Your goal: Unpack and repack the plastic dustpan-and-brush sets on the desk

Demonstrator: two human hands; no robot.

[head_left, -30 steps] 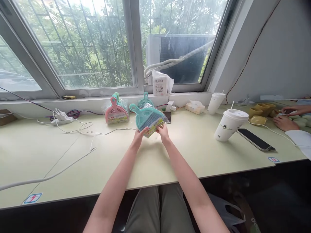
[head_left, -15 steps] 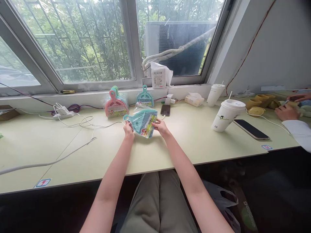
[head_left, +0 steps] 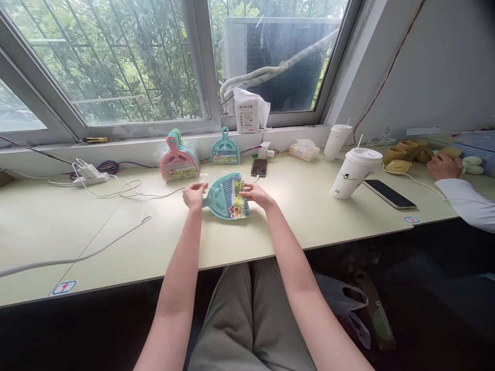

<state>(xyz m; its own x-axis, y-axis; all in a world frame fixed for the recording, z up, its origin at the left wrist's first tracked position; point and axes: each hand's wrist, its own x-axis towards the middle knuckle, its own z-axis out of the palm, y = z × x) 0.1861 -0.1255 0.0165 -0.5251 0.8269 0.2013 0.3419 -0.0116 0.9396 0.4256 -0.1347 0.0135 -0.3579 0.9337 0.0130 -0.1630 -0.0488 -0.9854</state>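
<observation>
- My right fingers (head_left: 248, 194) are pinching the labelled side of the green dustpan set (head_left: 221, 198).
- My left fingers (head_left: 201, 187) are holding its handle.
- It is over the counter (head_left: 309, 216), between front and back edges.
- Pink dustpan (head_left: 178, 161) stands near back edge.

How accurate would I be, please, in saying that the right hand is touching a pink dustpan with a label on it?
Only the colour is wrong: the head view shows the right hand touching a teal dustpan with a label on it.
</observation>
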